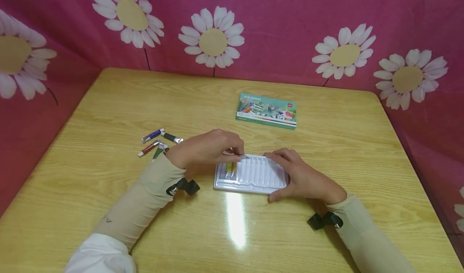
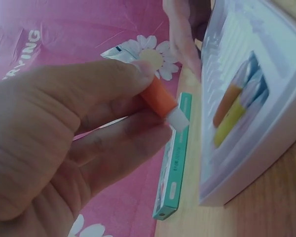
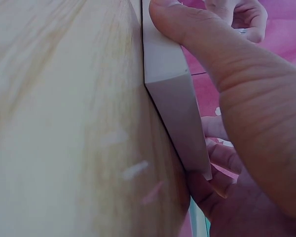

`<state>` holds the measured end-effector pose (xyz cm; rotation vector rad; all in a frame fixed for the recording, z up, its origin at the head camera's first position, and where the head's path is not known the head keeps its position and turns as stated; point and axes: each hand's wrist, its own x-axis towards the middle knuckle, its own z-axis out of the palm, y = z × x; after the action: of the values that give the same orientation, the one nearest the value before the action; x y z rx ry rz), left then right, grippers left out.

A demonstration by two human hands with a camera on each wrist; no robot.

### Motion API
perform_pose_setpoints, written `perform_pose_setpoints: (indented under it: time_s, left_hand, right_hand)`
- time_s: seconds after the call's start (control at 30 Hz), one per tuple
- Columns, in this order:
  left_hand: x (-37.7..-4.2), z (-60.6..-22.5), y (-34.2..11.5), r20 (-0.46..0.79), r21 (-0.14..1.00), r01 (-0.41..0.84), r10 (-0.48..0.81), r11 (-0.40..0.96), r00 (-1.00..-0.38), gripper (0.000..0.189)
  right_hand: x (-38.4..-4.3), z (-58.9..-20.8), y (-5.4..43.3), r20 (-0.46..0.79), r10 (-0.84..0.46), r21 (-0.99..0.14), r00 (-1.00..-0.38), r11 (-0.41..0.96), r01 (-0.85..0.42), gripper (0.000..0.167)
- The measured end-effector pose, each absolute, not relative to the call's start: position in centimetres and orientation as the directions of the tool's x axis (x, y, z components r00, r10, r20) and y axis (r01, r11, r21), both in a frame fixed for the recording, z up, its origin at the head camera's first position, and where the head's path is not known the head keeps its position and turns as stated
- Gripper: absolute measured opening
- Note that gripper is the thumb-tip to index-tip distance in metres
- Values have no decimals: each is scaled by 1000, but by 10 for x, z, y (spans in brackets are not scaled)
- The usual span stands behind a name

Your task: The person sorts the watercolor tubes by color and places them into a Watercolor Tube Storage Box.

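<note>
My left hand pinches an orange paint tube between thumb and fingers, its white cap pointing down to the right in the left wrist view. This hand is above the left part of a white plastic tray with ridged slots. A yellow paint tube and an orange-brown paint tube lie side by side at the tray's left end. At the tray's right end, my right hand grips it, thumb on the near edge and fingers at the far edge.
Beyond the tray lies a green paint box with printed pictures. To the left, partly behind the left arm, are loose tubes: blue, black, red and green. A pink flowered cloth hangs behind the wooden table.
</note>
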<state>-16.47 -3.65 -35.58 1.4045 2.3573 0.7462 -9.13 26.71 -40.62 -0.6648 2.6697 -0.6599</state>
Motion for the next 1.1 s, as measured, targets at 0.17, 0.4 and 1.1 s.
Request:
perform_pose_setpoints:
  time_s: [0.17, 0.4, 1.1]
  left_hand:
    - [-164, -358, -32, 1, 567, 733, 889, 376, -457, 13]
    - [-163, -360, -30, 7, 553, 753, 901, 358, -434, 14]
    - [-160, -370, -23, 6, 443, 844, 940, 303, -341, 12]
  right_hand:
    - [-91, -406, 267, -186, -502, -509, -845, 785, -354, 116]
    - [-91, -406, 268, -178, -506, -506, -844, 783, -363, 117]
    - [-91, -405, 267, -192, -501, -500, -844, 790, -355, 117]
